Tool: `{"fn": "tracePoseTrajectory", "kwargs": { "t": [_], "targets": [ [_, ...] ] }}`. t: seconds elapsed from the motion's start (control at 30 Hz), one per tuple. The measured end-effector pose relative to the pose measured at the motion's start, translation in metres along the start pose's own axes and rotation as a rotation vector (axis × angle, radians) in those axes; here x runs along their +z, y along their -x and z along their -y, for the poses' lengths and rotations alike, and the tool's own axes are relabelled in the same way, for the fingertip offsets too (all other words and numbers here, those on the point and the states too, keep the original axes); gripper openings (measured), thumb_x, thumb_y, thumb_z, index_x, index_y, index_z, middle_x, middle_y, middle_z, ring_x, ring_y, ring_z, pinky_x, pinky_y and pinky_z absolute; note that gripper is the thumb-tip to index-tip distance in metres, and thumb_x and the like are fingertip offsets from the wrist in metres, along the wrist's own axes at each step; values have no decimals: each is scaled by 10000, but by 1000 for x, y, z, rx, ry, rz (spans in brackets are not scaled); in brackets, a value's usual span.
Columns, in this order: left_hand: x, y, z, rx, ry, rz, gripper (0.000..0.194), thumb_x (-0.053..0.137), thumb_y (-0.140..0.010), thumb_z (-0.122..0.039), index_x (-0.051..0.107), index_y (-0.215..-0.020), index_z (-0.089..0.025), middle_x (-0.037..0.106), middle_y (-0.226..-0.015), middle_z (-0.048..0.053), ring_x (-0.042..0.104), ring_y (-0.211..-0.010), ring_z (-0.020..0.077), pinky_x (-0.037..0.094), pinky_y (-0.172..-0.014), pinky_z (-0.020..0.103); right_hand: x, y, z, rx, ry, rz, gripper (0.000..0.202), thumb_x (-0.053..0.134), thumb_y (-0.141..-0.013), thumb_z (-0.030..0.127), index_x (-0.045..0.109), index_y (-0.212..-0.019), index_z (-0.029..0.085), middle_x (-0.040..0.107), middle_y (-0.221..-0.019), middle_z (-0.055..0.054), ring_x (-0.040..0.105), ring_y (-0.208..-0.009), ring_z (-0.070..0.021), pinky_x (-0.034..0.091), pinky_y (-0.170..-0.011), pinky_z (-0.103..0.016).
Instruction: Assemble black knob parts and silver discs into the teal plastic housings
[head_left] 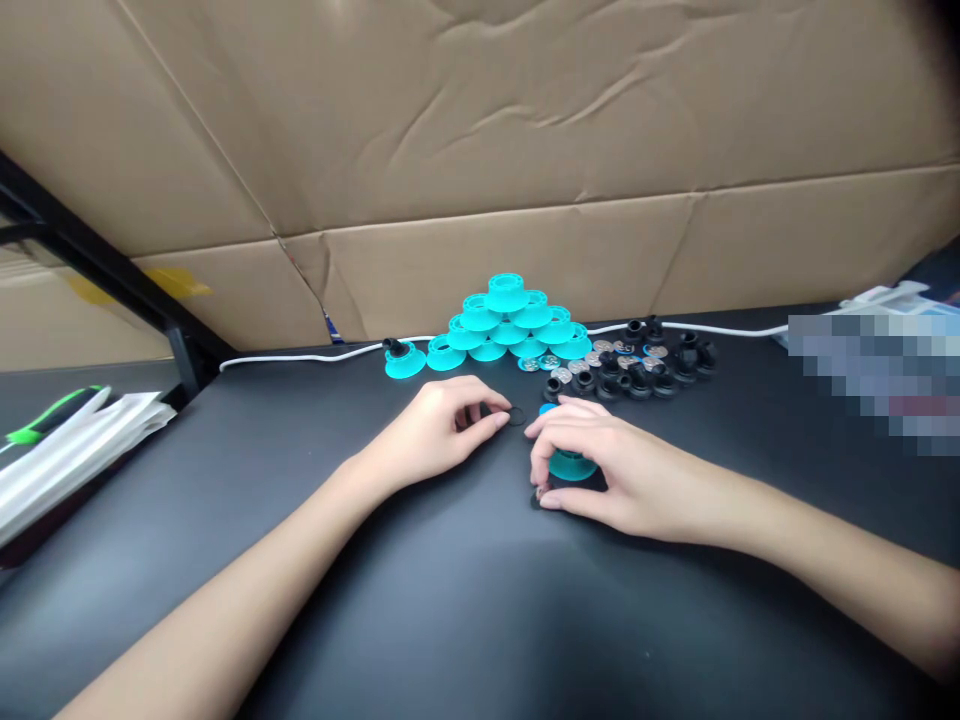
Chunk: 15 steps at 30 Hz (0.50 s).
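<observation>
My left hand pinches a thin black ring between thumb and fingertips, just above the table. To its right, my right hand has thumb and index finger closed on a small dark part, mostly covered by the fingertips. Behind those fingers stands a turquoise flared cup, partly hidden by the hand. A bit of blue shows by the right fingertips; what it belongs to is hidden.
Farther back, turquoise cups are stacked in a pyramid. One separate cup carries a black fitting. Several black fittings and silvery discs lie right of the stack. A white cable runs along the cardboard. White packets lie left.
</observation>
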<state>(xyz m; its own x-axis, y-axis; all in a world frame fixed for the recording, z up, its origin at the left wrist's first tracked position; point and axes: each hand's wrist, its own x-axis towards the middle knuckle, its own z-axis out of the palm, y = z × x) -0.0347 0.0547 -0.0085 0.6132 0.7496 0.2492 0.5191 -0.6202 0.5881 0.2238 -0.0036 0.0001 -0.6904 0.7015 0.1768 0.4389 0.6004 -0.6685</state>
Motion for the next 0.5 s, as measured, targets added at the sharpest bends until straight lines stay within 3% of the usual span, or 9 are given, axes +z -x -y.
{"fn": "tracePoseTrajectory", "kwargs": {
  "t": [0.07, 0.1, 0.17, 0.23, 0.33, 0.5],
  "targets": [
    [0, 0, 0, 3, 2, -3, 203, 668, -1015, -309, 792, -1123, -191, 777, -989, 67, 675, -790, 161, 545, -709, 286, -2, 1, 1, -1, -36, -8, 111, 759, -940, 223, 656, -965, 253, 767, -973, 23, 723, -1089, -217, 166, -1337, -595],
    [1, -1, 0, 4, 3, -4, 203, 668, -1015, -307, 792, -1125, -189, 778, -991, 68, 677, -790, 160, 546, -710, 284, -3, 1, 1, -1, -62, -26, 111, 762, -942, 242, 658, -977, 255, 776, -958, 30, 735, -1055, -211, 176, -1337, -593],
    [1, -1, -1, 13, 7, -5, 203, 664, -1016, -300, 790, -1128, -186, 778, -996, 69, 680, -789, 157, 548, -710, 278, -7, 3, 2, 23, -117, -125, 109, 761, -945, 289, 675, -1005, 256, 790, -955, 18, 747, -1009, -216, 384, -1247, -546],
    [0, -1, -3, 21, 9, -9, 197, 664, -1017, -296, 788, -1124, -186, 777, -992, 67, 681, -789, 155, 550, -713, 277, -10, 5, 3, 89, -151, -285, 111, 749, -945, 321, 694, -1010, 249, 792, -976, -14, 754, -967, -230, 569, -1031, -459],
    [-1, 0, -6, 31, 11, -23, 186, 685, -1008, -298, 790, -1111, -183, 768, -972, 66, 658, -767, 149, 543, -697, 276, -11, 9, 2, 221, -189, -466, 138, 738, -932, 353, 689, -977, 232, 777, -968, -43, 755, -859, -229, 629, -803, -396],
    [-3, 2, -14, 87, 59, 71, 282, 829, -911, -369, 800, -1136, -202, 747, -992, 62, 658, -831, 165, 530, -690, 274, -4, 10, 1, 329, -275, -462, 144, 734, -918, 352, 665, -925, 226, 744, -920, -45, 739, -819, -217, 639, -692, -351]
  ]
}}
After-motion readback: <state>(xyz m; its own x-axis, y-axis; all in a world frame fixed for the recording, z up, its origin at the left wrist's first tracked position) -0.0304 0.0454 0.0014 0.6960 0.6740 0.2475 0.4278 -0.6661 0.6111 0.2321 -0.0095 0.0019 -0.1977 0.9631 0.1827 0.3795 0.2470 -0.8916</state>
